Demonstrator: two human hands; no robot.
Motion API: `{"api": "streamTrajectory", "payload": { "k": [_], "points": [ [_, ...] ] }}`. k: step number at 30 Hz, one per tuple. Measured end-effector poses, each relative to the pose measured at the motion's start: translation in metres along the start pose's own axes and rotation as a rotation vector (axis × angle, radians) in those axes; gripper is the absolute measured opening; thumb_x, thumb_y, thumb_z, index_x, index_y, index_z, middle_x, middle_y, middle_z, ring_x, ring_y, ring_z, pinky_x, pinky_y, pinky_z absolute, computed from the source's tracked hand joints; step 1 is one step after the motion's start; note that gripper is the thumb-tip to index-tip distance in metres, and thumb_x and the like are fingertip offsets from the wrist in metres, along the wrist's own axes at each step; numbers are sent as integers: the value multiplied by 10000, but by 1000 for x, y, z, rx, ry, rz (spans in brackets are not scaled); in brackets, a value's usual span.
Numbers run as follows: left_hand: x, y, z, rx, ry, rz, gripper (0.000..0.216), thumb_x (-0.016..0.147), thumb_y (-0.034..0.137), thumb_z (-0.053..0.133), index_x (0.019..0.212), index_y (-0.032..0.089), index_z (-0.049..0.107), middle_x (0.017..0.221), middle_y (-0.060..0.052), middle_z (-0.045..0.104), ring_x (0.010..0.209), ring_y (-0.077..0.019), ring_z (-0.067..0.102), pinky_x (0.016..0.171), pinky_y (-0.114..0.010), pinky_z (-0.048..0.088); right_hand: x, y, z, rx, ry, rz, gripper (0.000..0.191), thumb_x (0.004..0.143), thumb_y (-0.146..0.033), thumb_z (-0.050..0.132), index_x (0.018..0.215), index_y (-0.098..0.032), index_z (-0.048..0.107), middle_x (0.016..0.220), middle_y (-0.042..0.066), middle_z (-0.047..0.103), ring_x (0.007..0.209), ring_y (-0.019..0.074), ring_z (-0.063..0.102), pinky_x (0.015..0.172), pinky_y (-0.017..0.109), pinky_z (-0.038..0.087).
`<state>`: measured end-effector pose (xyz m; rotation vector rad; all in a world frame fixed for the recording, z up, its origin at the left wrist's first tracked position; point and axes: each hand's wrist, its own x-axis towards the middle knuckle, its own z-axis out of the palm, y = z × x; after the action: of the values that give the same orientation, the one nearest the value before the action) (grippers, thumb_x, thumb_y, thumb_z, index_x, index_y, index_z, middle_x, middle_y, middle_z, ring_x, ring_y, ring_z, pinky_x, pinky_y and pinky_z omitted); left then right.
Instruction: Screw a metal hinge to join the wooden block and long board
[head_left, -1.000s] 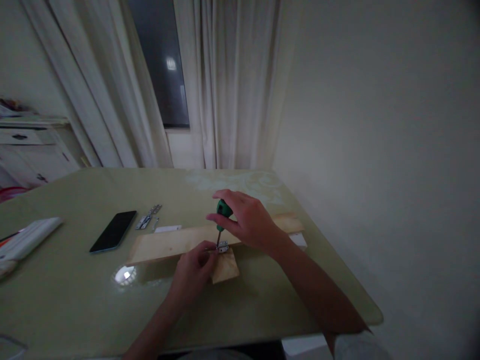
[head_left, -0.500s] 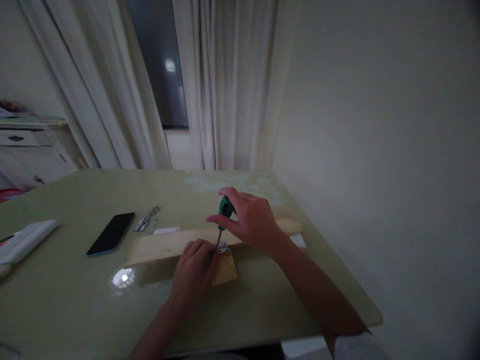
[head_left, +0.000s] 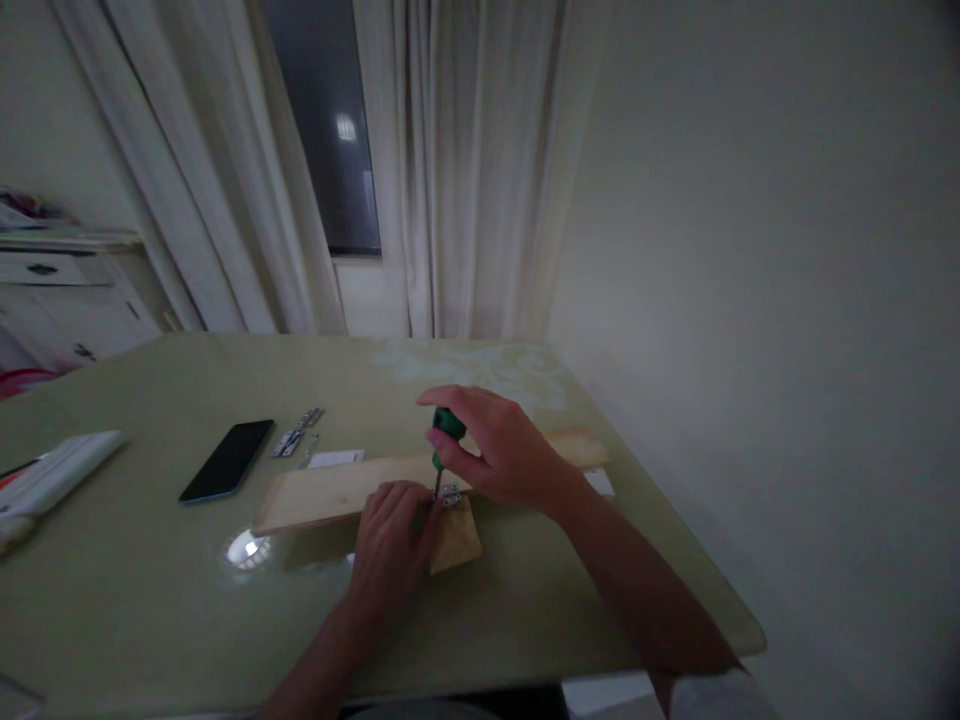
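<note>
A green-handled screwdriver (head_left: 448, 425) is gripped in my right hand (head_left: 502, 445), its thin shaft pointing down at a small metal hinge (head_left: 451, 494). The hinge lies where a long wooden board (head_left: 322, 490) meets a short wooden piece (head_left: 456, 540). My left hand (head_left: 394, 535) rests against the board's near edge, fingers curled, with thumb and forefinger closed beside the screwdriver's tip. Whatever lies between those fingertips is hidden.
Left of the board are a dark phone (head_left: 229, 460) and several loose metal hinges (head_left: 295, 435). A white paper (head_left: 336, 457) shows behind the board. A long white object (head_left: 64, 480) lies far left on the green table (head_left: 150, 600). A wall (head_left: 750, 300) borders the right side.
My right hand has turned around the screwdriver: its fingers reach further over the handle and the thumb has shifted. The left hand stays beside the hinge. The whole view has shifted slightly.
</note>
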<state>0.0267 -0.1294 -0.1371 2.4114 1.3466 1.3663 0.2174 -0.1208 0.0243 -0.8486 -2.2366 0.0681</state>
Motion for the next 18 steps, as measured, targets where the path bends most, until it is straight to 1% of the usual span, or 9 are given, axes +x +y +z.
{"api": "streamTrajectory", "payload": {
  "k": [1,2,3,5,7,10,13,15,18],
  "points": [
    [0,-1,1,-7,4,4,139,1010,335,628,930,233,678,936,-49,744,921,-253,644,867,-382,457,0,0,-1,10,-4,-27,310,1052,-284,507,1358,-237,538,1335,86,702,1216,209,645,1044,357,480],
    [0,-1,1,-16,9,4,142,1011,338,625,932,232,677,936,-50,744,920,-252,647,865,-381,462,-1,0,-1,-8,2,-21,333,1047,-282,510,1376,-234,530,1348,94,695,1235,218,637,1054,368,477],
    [1,-2,2,-24,16,0,148,1012,342,621,930,231,675,931,-51,742,915,-252,648,861,-380,467,-1,1,-2,-45,17,13,331,1046,-309,524,1367,-229,540,1302,97,712,1196,227,652,1028,373,489],
    [1,-1,1,-42,24,-13,159,1016,344,609,925,230,672,926,-53,741,908,-252,650,860,-380,478,-1,2,-2,-108,46,98,326,1044,-412,570,1306,-218,579,1150,86,748,1043,229,686,927,360,513],
    [2,1,1,-65,16,-31,162,1018,341,599,922,234,673,923,-54,743,902,-249,655,857,-376,486,0,2,-2,-85,63,114,323,1042,-443,587,1272,-216,591,1102,75,746,979,212,685,893,344,511],
    [3,3,-1,-108,10,-61,173,1011,355,598,907,241,676,896,-51,748,880,-246,666,837,-371,498,0,1,-3,33,54,41,329,1044,-319,552,1355,-212,540,1197,85,708,1035,194,664,937,338,502],
    [3,2,-1,-153,16,-102,195,999,387,610,896,242,692,871,-47,753,856,-246,679,809,-367,509,-1,-2,-3,78,62,26,400,1021,-275,538,1414,-209,503,1139,70,691,964,181,652,885,324,509],
    [1,0,0,-174,30,-141,206,987,410,622,901,245,712,870,-48,761,851,-248,690,800,-365,519,-2,-1,-5,73,129,44,403,1014,-273,525,1412,-212,504,1085,58,680,915,179,642,858,325,510],
    [-2,-2,0,-197,37,-193,224,961,443,643,896,251,739,875,-50,773,858,-253,705,806,-366,537,-5,4,-11,61,275,89,395,1000,-253,480,1393,-216,508,1040,53,665,865,182,635,830,339,514]
  ]
}}
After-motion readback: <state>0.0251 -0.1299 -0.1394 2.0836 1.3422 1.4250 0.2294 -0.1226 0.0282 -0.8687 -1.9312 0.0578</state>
